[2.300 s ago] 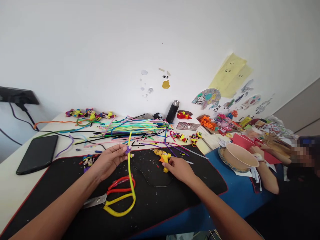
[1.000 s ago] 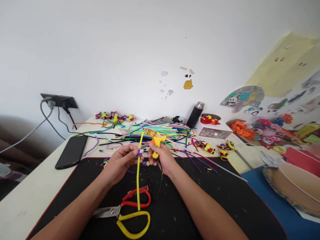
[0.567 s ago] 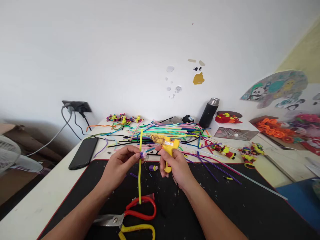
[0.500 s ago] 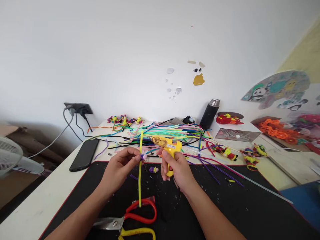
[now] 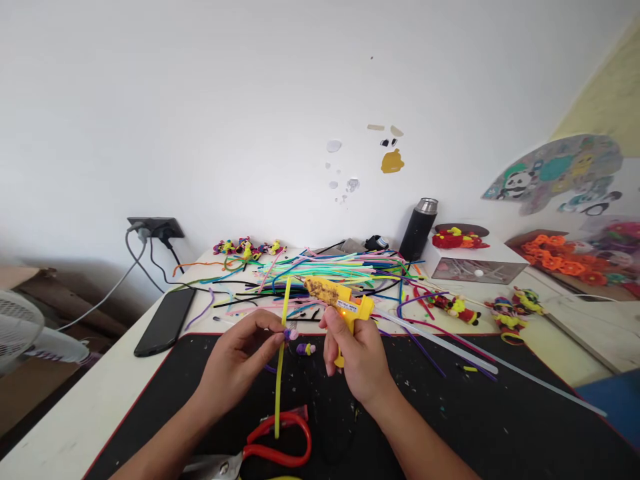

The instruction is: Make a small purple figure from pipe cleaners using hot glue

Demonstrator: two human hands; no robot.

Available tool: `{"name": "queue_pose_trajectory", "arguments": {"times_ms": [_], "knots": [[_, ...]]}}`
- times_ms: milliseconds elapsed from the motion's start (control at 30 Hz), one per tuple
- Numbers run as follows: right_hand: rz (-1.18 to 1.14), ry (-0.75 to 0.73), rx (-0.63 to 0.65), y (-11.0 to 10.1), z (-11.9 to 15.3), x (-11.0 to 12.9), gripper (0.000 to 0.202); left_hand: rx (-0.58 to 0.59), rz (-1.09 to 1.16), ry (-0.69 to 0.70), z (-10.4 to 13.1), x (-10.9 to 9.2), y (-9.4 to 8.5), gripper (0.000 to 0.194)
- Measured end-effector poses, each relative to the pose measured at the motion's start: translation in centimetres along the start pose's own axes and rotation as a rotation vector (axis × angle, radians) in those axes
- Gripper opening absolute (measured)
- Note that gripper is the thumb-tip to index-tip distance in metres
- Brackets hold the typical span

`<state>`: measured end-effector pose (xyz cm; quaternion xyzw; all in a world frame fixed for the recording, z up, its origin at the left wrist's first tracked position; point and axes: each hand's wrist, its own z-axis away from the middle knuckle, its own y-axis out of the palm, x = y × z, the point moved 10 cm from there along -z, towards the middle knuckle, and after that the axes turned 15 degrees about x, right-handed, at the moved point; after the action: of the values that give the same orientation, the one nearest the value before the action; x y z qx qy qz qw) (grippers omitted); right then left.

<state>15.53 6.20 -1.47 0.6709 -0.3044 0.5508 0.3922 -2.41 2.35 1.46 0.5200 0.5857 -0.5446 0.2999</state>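
Yellow plastic glue gun [image 5: 330, 293] was gripped by right hand [image 5: 357, 357] over black mat [image 5: 475, 407], white label [image 5: 347, 307] too small to be read, thin yellow stem [image 5: 280, 390] and purple-pink piece [image 5: 291, 335] were pinched by left hand [image 5: 243, 353], red-handled scissors [image 5: 265, 455] were seen on mat.

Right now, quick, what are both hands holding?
Left hand: closed, pinching a small purple-and-pink piece and a yellow stem.
Right hand: closed, holding the yellow glue gun.

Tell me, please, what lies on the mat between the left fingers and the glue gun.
The head view shows a small purple, pink-tipped piece lying there.
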Motion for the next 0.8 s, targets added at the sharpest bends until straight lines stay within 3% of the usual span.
{"name": "queue_pose_trajectory", "arguments": {"times_ms": [800], "knots": [[0.105,0.035,-0.021,0.06,0.4,0.05,0.071,0.001,-0.054,0.019,0.09,-0.4,0.15,0.011]]}}
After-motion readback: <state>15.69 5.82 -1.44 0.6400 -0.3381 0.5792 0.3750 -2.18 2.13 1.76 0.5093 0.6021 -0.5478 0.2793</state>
